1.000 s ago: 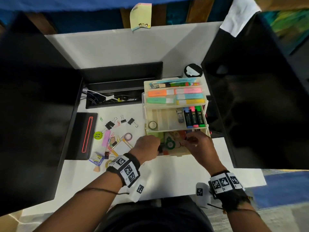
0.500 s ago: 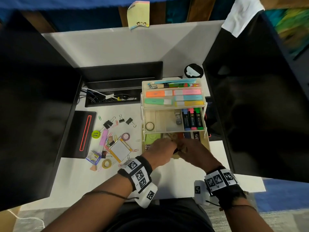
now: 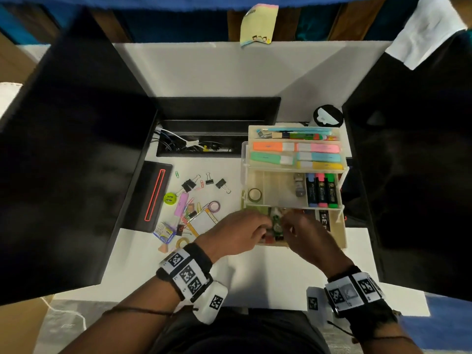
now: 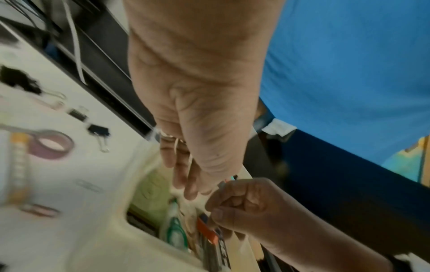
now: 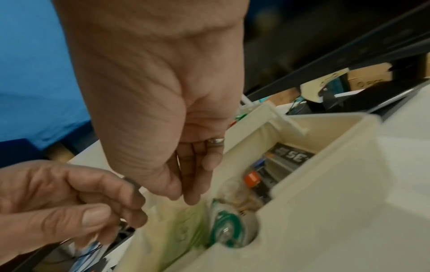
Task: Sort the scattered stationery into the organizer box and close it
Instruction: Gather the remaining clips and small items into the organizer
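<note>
Cream plastic organizer box (image 3: 342, 233) stands open on the desk, tiers fanned back. Since a second ago my left hand (image 3: 237, 233) has moved in beside my right hand (image 3: 304, 233) over the bottom compartment. Both sets of fingers are curled; contents cannot be told. Binder clips (image 3: 189, 186) remain scattered, so sorting continues.

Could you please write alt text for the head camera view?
Both hands, left hand and right hand, meet over the front compartment of an open tiered organizer box; binder clips, tape rolls and paper clips lie scattered on the white desk to its left.
</note>
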The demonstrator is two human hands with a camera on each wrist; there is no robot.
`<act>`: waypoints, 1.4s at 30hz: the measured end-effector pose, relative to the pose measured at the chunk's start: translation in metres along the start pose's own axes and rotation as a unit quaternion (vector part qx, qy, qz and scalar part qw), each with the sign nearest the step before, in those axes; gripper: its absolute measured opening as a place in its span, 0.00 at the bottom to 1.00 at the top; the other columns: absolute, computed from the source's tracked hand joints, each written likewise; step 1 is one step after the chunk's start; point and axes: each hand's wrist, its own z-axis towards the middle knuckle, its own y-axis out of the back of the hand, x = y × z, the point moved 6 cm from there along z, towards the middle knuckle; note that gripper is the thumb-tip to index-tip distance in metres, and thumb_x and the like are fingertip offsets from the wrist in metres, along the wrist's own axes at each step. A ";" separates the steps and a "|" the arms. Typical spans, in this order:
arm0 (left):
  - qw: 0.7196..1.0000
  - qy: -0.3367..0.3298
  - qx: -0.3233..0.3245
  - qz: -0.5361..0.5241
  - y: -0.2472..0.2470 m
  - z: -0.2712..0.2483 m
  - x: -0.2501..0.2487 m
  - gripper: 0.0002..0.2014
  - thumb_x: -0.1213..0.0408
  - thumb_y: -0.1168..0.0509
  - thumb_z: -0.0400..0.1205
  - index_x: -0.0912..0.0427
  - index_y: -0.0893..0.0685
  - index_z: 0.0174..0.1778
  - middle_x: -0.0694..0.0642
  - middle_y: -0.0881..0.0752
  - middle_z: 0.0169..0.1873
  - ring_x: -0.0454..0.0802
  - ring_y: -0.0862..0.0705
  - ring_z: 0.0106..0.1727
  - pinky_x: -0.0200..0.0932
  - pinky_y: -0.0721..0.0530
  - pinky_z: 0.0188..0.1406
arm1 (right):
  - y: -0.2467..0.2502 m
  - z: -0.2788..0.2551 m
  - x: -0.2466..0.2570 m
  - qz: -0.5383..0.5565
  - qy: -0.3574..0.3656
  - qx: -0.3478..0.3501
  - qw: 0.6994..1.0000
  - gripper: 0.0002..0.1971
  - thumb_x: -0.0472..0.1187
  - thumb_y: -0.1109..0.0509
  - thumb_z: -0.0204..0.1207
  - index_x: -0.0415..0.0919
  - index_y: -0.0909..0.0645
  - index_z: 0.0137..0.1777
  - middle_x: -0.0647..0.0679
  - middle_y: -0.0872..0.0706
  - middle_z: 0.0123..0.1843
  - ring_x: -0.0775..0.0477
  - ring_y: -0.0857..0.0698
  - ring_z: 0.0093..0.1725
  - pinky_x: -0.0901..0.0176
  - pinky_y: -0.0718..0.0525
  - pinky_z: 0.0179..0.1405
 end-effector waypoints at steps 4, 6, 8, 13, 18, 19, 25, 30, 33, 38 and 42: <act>0.992 0.041 -0.112 -0.032 0.030 -0.046 0.067 0.09 0.60 0.36 0.87 0.45 0.12 0.58 0.44 0.09 0.49 0.46 0.13 0.46 0.43 0.15 0.48 | -0.010 0.016 0.057 0.002 0.043 0.015 0.999 0.06 0.42 0.32 0.81 0.50 0.15 0.45 0.55 0.10 0.41 0.53 0.15 0.40 0.54 0.18 0.42; 0.983 0.105 -0.145 -0.031 0.039 -0.067 0.110 0.09 0.62 0.35 0.85 0.45 0.12 0.54 0.43 0.11 0.44 0.45 0.15 0.40 0.46 0.14 0.43 | -0.022 0.026 0.084 -0.001 0.048 0.036 0.998 0.06 0.42 0.31 0.81 0.49 0.14 0.46 0.55 0.10 0.42 0.55 0.14 0.40 0.58 0.22 0.42; 0.972 0.162 -0.168 0.001 0.046 -0.085 0.149 0.09 0.65 0.35 0.83 0.45 0.13 0.48 0.44 0.14 0.42 0.46 0.16 0.41 0.49 0.13 0.41 | -0.039 0.040 0.109 0.034 0.063 0.056 0.996 0.05 0.38 0.30 0.81 0.47 0.13 0.50 0.52 0.11 0.45 0.50 0.13 0.44 0.58 0.20 0.43; 0.962 0.196 -0.188 0.030 0.061 -0.084 0.191 0.09 0.70 0.33 0.81 0.49 0.19 0.46 0.48 0.20 0.47 0.48 0.19 0.51 0.45 0.18 0.47 | -0.079 0.093 0.144 0.042 0.036 0.049 0.997 0.18 0.36 0.27 0.80 0.37 0.19 0.69 0.39 0.17 0.63 0.41 0.15 0.60 0.66 0.27 0.58; 0.961 0.200 -0.185 0.040 0.058 -0.054 0.202 0.30 0.72 0.29 0.80 0.53 0.22 0.79 0.54 0.22 0.75 0.57 0.23 0.71 0.51 0.19 0.68 | -0.107 0.146 0.147 0.010 -0.066 0.052 0.996 0.35 0.33 0.28 0.76 0.40 0.33 0.84 0.34 0.33 0.79 0.31 0.25 0.74 0.48 0.20 0.70; 0.961 0.208 -0.180 0.040 0.055 -0.050 0.204 0.32 0.73 0.30 0.80 0.53 0.24 0.81 0.55 0.25 0.78 0.58 0.25 0.74 0.53 0.19 0.71 | -0.110 0.153 0.146 -0.003 -0.079 0.049 0.996 0.37 0.33 0.29 0.76 0.42 0.35 0.85 0.34 0.36 0.81 0.29 0.27 0.75 0.43 0.18 0.69; 0.954 0.205 -0.210 0.065 0.045 -0.042 0.218 0.19 0.69 0.30 0.80 0.53 0.14 0.68 0.54 0.16 0.64 0.59 0.18 0.62 0.55 0.15 0.60 | -0.124 0.167 0.139 -0.052 -0.070 0.037 0.995 0.36 0.36 0.30 0.79 0.52 0.35 0.86 0.35 0.38 0.84 0.29 0.28 0.76 0.40 0.18 0.69; 0.950 0.208 -0.223 0.073 0.049 -0.039 0.220 0.09 0.65 0.32 0.82 0.56 0.12 0.57 0.57 0.14 0.55 0.61 0.17 0.58 0.53 0.16 0.50 | -0.130 0.168 0.130 -0.100 -0.051 0.040 0.993 0.23 0.41 0.30 0.82 0.50 0.25 0.77 0.41 0.27 0.70 0.37 0.21 0.65 0.45 0.13 0.58; 0.946 0.219 -0.233 0.059 0.052 -0.038 0.220 0.05 0.62 0.32 0.82 0.56 0.12 0.51 0.57 0.13 0.51 0.61 0.16 0.55 0.53 0.14 0.45 | -0.133 0.171 0.130 -0.117 -0.041 0.042 0.991 0.17 0.42 0.29 0.81 0.45 0.22 0.68 0.43 0.25 0.64 0.38 0.17 0.59 0.46 0.11 0.49; 0.942 0.224 -0.247 0.033 0.051 -0.032 0.222 0.05 0.63 0.32 0.82 0.59 0.12 0.43 0.59 0.13 0.44 0.62 0.13 0.49 0.51 0.14 0.40 | -0.134 0.180 0.128 -0.114 -0.057 0.031 0.991 0.16 0.43 0.31 0.83 0.45 0.27 0.68 0.42 0.24 0.62 0.37 0.15 0.56 0.41 0.11 0.49; 0.944 0.216 -0.249 0.013 0.051 -0.029 0.222 0.05 0.68 0.30 0.80 0.62 0.13 0.39 0.61 0.12 0.41 0.63 0.12 0.45 0.47 0.20 0.36 | -0.138 0.188 0.123 -0.100 -0.067 0.028 0.992 0.12 0.44 0.32 0.84 0.41 0.19 0.64 0.40 0.21 0.61 0.37 0.15 0.56 0.44 0.12 0.51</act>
